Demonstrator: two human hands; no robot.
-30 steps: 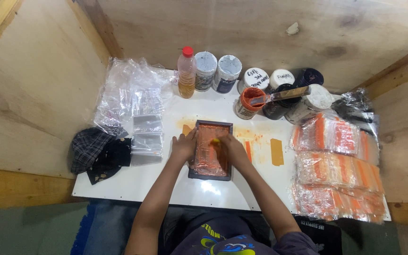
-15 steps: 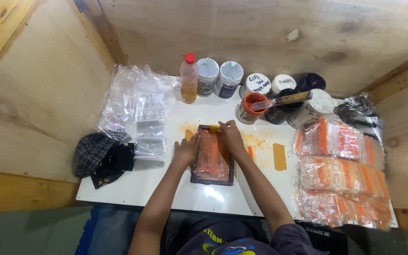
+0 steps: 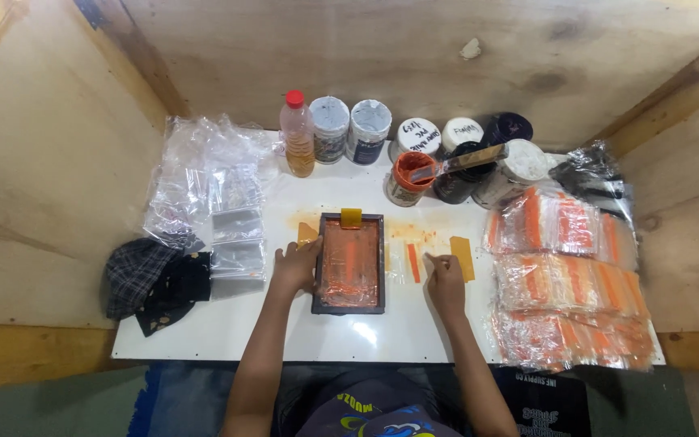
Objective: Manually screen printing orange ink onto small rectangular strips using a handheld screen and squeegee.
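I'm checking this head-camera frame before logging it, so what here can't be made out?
- Right hand: its fingertips sit at a clear bag with an orange stripe; a grip or only a touch is too small to tell.
- Left hand: rests against the dark printing frame; its palm side is hidden.
- Open orange jar: how full it is cannot be seen from this angle.
- Dark cloth: crumpled, its kind is unclear.

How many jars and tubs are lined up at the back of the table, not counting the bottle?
8 visible: two grey-lidded jars beside the bottle, two white-lidded tubs, one open orange paint tub, two dark tubs, one white tub. More may be hidden.
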